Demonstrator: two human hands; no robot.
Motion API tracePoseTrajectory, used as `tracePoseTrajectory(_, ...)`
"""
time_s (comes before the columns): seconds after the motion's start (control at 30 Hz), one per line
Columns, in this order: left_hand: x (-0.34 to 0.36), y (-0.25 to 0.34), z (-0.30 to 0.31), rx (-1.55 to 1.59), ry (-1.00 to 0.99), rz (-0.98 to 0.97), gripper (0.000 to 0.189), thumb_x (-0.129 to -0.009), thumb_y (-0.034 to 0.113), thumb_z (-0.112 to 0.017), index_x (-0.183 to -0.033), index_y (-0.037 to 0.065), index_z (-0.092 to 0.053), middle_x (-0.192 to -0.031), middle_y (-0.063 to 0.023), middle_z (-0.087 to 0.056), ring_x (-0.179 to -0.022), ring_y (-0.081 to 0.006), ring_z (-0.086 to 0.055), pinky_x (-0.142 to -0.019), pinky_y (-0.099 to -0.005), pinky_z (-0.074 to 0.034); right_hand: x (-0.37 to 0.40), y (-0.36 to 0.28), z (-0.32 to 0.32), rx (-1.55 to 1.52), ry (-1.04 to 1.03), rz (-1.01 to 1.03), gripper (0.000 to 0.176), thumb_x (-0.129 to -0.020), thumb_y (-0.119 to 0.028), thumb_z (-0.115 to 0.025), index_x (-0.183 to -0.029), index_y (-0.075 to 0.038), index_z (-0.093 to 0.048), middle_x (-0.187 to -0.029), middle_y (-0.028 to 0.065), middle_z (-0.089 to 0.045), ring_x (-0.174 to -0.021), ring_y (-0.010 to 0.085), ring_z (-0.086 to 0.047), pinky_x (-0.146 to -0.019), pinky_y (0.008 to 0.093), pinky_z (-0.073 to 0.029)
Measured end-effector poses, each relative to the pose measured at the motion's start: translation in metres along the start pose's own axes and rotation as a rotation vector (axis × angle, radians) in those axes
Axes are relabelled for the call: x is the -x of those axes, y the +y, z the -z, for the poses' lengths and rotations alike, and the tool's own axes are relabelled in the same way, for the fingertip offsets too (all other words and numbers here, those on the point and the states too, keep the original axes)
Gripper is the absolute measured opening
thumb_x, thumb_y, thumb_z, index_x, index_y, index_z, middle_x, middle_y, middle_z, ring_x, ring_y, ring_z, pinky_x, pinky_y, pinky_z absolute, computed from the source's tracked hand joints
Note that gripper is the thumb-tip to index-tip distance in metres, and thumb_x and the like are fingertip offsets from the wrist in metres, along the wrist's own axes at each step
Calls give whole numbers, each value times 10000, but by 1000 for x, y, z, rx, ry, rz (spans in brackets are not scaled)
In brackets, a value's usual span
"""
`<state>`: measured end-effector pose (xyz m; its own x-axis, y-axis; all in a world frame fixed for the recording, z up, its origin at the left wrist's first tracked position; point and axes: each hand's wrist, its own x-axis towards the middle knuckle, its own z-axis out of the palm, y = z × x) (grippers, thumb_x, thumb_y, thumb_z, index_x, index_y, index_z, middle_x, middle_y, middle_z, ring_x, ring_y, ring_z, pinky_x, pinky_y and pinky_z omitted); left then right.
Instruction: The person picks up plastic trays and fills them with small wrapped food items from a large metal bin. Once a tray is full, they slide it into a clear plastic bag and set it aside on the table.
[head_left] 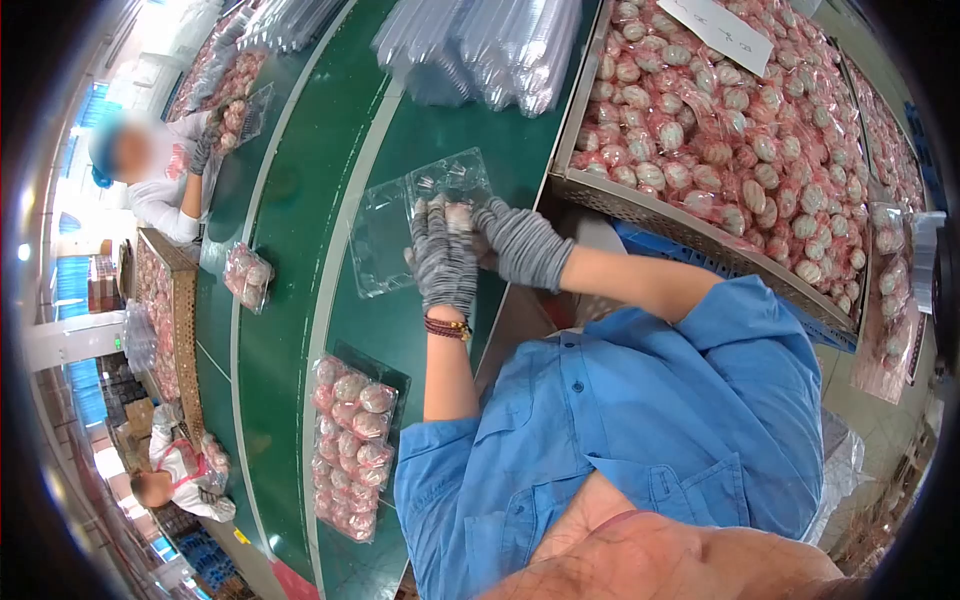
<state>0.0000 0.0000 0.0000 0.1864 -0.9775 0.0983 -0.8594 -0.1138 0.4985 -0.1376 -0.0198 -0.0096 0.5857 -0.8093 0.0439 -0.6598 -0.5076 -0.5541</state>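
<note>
An opened clear plastic egg carton (pixel 378 240) lies on the green work surface under both gloved hands. My left hand (pixel 443 262), in a grey striped knit glove, reaches over the carton with fingers bent down at a film-wrapped egg (pixel 458 217). From the right, my right hand (pixel 527 246), gloved alike, curls its fingers in beside the same egg at the carton's edge. What lies beneath its palm is hidden. Close to my left forearm, a filled carton (pixel 352 448) holds several wrapped eggs.
A metal-edged bin (pixel 720 150) heaped with wrapped eggs stands at the right, a paper sheet (pixel 718 32) on top. Stacked clear cartons (pixel 480 50) lie at the top. Another filled pack (pixel 248 277) rests on the green belt (pixel 285 350). Two co-workers are at the far left.
</note>
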Motion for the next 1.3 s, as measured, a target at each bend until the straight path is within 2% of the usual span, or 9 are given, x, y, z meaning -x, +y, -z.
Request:
tracePoseTrajectory(0.3, -10, 12, -21, -78, 325, -79, 409, -803, 309, -676, -1128, 63, -640, -1201, -164, -583, -1093, -331, -557, -965, -443, -416, 40, 66, 34, -447, 87, 161, 453, -765, -206, -593, -1141, 42, -539, -989, 216, -609, -869, 355, -630, -809, 411, -518)
tracePoseTrajectory(0.43, -12, 14, -24, -166, 324, -95, 384, -751, 200, -722, -1110, 84, -650, -1194, -108, -598, -1105, -297, -553, -996, -389, -412, 46, 209, 88, 703, 281, -273, 213, -854, -225, -529, -956, -90, -658, -914, 109, -692, -774, 270, -682, -609, 376, -540)
tracePoseTrajectory(0.53, -19, 5, -22, -149, 291, -200, 389, -738, 176, -721, -1112, 90, -658, -1190, -102, -607, -1106, -276, -557, -997, -377, -414, 48, 268, 132, 510, -73, -912, 546, -903, -475, -467, -1168, -28, -633, -1224, 162, -617, -1105, 319, -610, -885, 474, -494)
tracePoseTrajectory(0.63, -23, -11, -18, -29, 182, -232, 402, -728, 172, -731, -1116, 91, -661, -1195, -101, -610, -1123, -261, -552, -1017, -361, -404, 38, 287, 120, 492, -305, -990, 689, -878, -590, -428, -1229, -21, -595, -1314, 192, -547, -1216, 338, -532, -974, 486, -432)
tracePoseTrajectory(0.8, -17, -40, -4, 58, 92, -351, 416, -715, 87, -730, -1123, 66, -650, -1191, -111, -603, -1051, -288, -600, -946, -364, -478, 64, 323, 113, 69, 122, -885, 631, -822, -388, -644, -1314, -29, -478, -1267, 219, -566, -1141, 334, -580, -948, 393, -479)
tracePoseTrajectory(0.9, -8, -12, 8, 433, -13, -87, 377, -728, 66, -731, -1099, 58, -665, -1213, -94, -594, -1099, -242, -580, -984, -333, -453, 114, 345, 102, -1362, 442, -373, 588, -845, -373, -644, -1296, -24, -498, -1228, 210, -587, -1116, 332, -591, -947, 373, -490)
tracePoseTrajectory(0.97, -9, -8, 8, 331, 44, -144, 362, -726, 92, -744, -1081, 71, -677, -1170, -99, -615, -1076, -249, -588, -969, -340, -460, 128, 364, 82, -525, 339, -376, 571, -858, -359, -646, -1298, -27, -495, -1217, 191, -591, -1105, 319, -595, -945, 411, -497)
tracePoseTrajectory(1.13, -12, -20, 1, 33, 195, -331, 279, -763, 118, -721, -1036, 63, -693, -1103, -107, -640, -1046, -253, -596, -942, -345, -467, 116, 245, 91, -1443, 400, 84, 607, -835, -337, -695, -1320, -39, -483, -1236, 152, -581, -1088, 288, -597, -954, 465, -491)
tracePoseTrajectory(1.3, -17, -30, -10, 148, 266, -345, 199, -852, 167, -591, -989, 73, -701, -1065, -142, -658, -984, -321, -614, -899, -415, -469, 71, 187, 87, -1567, 121, 114, 659, -783, -304, -752, -1314, -24, -478, -1238, 142, -582, -1115, 304, -584, -953, 455, -491)
